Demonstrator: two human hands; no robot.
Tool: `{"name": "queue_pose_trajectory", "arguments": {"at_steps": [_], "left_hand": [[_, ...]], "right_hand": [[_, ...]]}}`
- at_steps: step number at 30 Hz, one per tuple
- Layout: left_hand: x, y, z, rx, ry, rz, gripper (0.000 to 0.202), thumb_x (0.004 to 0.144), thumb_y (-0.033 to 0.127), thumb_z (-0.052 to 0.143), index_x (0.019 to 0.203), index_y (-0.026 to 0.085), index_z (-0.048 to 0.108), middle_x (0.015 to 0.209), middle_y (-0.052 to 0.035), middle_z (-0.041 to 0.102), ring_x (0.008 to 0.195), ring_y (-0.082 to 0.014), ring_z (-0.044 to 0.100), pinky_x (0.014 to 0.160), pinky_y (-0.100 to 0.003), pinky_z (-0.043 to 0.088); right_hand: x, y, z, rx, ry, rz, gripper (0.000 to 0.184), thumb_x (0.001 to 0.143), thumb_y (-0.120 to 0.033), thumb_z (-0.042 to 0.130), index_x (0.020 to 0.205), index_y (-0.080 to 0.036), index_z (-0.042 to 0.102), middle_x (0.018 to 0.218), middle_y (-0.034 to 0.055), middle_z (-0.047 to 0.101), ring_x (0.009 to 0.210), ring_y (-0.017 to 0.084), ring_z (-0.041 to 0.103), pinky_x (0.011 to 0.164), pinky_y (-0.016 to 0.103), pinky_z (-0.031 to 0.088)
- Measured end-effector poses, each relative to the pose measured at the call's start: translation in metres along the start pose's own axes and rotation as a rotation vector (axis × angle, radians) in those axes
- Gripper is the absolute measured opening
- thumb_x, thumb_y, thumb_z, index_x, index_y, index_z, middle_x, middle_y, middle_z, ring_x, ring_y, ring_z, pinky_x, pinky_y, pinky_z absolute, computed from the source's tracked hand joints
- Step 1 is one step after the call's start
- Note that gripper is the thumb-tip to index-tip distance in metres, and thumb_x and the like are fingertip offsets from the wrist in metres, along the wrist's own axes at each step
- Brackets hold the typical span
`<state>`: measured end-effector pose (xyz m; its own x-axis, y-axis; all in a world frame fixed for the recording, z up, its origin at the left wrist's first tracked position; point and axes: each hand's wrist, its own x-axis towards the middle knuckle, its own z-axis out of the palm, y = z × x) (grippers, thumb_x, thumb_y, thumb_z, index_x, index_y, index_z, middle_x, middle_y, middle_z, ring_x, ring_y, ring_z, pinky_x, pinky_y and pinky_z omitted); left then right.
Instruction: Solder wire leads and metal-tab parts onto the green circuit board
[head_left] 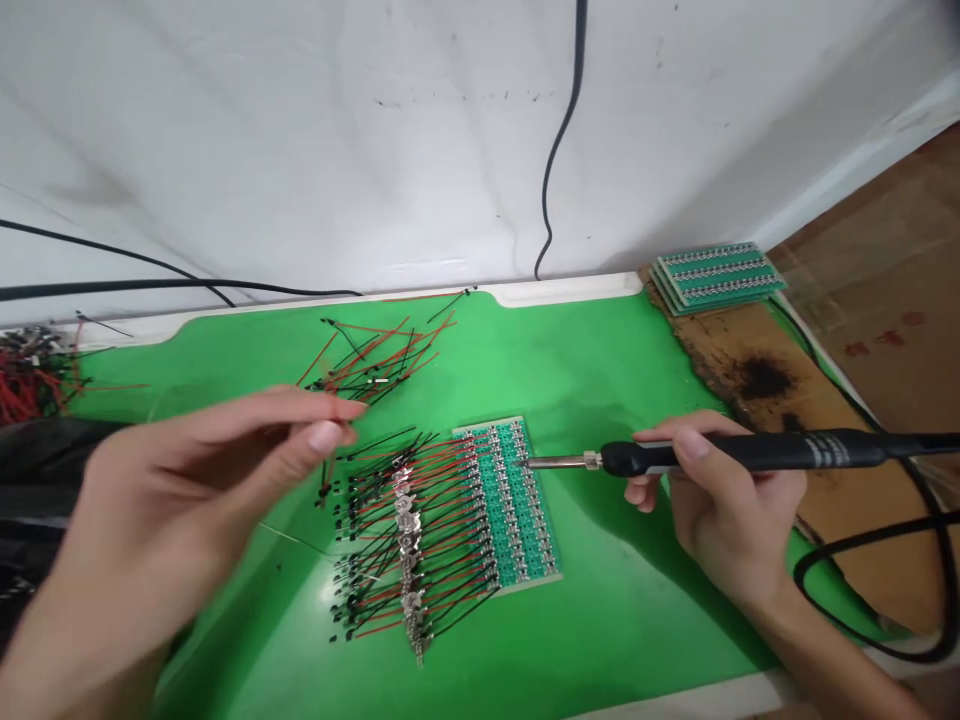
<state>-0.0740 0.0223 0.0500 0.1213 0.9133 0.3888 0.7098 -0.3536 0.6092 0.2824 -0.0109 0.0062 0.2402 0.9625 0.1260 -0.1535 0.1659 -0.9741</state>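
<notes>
The right hand (724, 500) grips a soldering iron (742, 453) penwise, tip beside a green circuit board panel (517, 510) whose red-and-black leads (427, 530) lie combed parallel for easy reach; the left hand (187, 490) may pinch something, too blurred to tell.

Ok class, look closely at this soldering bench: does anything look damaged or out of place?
Yes. The brown board right of the green mat has a black scorch mark, and its surface looks charred, as if from heat. The soldering iron, held in the right hand, is close by.
</notes>
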Motion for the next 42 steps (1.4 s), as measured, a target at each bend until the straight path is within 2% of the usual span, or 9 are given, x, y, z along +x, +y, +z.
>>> {"name": "queue_pose_trajectory", "arguments": {"at_steps": [3,6,10,14,18,22,29,42], "left_hand": [[-0.003,0.029,0.02,0.032,-0.089,0.187,0.017,0.109,0.024,0.072,0.124,0.029,0.08,0.104,0.0052,0.082,0.086,-0.0133,0.073,0.085,-0.032,0.063],[-0.008,0.042,0.038,0.066,-0.152,0.334,0.012,0.111,0.015,0.065,0.118,0.022,0.072,0.102,0.0024,0.079,0.09,-0.0145,0.068,0.087,-0.032,0.057],[-0.015,0.035,0.05,0.155,-0.23,0.433,0.015,0.111,0.011,0.064,0.122,0.018,0.07,0.108,-0.0016,0.077,0.095,-0.0182,0.062,0.089,-0.037,0.051],[-0.019,0.024,0.054,0.207,-0.223,0.506,0.014,0.11,0.012,0.066,0.123,0.016,0.071,0.109,-0.004,0.077,0.098,-0.0198,0.061,0.087,-0.038,0.046],[-0.021,0.022,0.058,0.201,-0.195,0.531,0.015,0.107,0.009,0.069,0.12,0.014,0.072,0.106,-0.0052,0.079,0.097,-0.0207,0.063,0.087,-0.039,0.046],[-0.023,0.021,0.06,0.184,-0.187,0.559,0.019,0.105,0.005,0.069,0.122,0.014,0.072,0.11,-0.0068,0.082,0.104,-0.0235,0.068,0.096,-0.044,0.049],[-0.025,0.017,0.061,0.176,-0.174,0.572,0.02,0.105,0.004,0.069,0.123,0.011,0.074,0.113,-0.0084,0.084,0.107,-0.0241,0.072,0.098,-0.046,0.05],[-0.028,0.015,0.064,0.198,-0.171,0.597,0.019,0.103,0.003,0.074,0.12,0.01,0.077,0.113,-0.0074,0.086,0.105,-0.0236,0.074,0.101,-0.049,0.052]], "right_hand": [[0.007,-0.002,-0.003,-0.005,-0.051,0.1,0.026,0.1,-0.044,0.089,0.09,-0.02,0.089,0.065,0.0044,0.078,0.05,0.019,0.074,0.043,0.025,0.061],[0.016,-0.005,-0.01,0.018,-0.082,0.138,0.025,0.099,-0.046,0.089,0.092,-0.022,0.091,0.066,0.0051,0.079,0.053,0.018,0.075,0.046,0.024,0.061],[0.022,-0.003,-0.018,0.036,-0.134,0.127,0.024,0.1,-0.045,0.088,0.093,-0.022,0.092,0.068,0.0057,0.08,0.053,0.018,0.076,0.047,0.024,0.062],[0.017,0.004,-0.014,0.078,-0.224,0.199,0.024,0.101,-0.044,0.088,0.095,-0.021,0.09,0.069,0.006,0.081,0.054,0.017,0.076,0.049,0.024,0.064],[0.009,0.011,-0.005,0.065,-0.133,0.168,0.024,0.096,-0.044,0.093,0.092,-0.021,0.087,0.066,0.0039,0.079,0.051,0.016,0.075,0.045,0.021,0.06],[-0.003,0.015,-0.005,-0.042,-0.062,0.087,0.018,0.101,-0.04,0.089,0.096,-0.023,0.086,0.067,0.0014,0.079,0.051,0.015,0.074,0.046,0.021,0.061],[-0.012,0.012,-0.006,-0.153,-0.101,0.032,0.005,0.103,-0.032,0.088,0.102,-0.027,0.088,0.068,-0.001,0.08,0.052,0.012,0.076,0.05,0.017,0.065],[-0.013,0.012,-0.007,-0.16,-0.113,0.075,0.005,0.106,-0.032,0.084,0.107,-0.029,0.089,0.071,-0.0018,0.081,0.056,0.012,0.078,0.055,0.016,0.067]]}}
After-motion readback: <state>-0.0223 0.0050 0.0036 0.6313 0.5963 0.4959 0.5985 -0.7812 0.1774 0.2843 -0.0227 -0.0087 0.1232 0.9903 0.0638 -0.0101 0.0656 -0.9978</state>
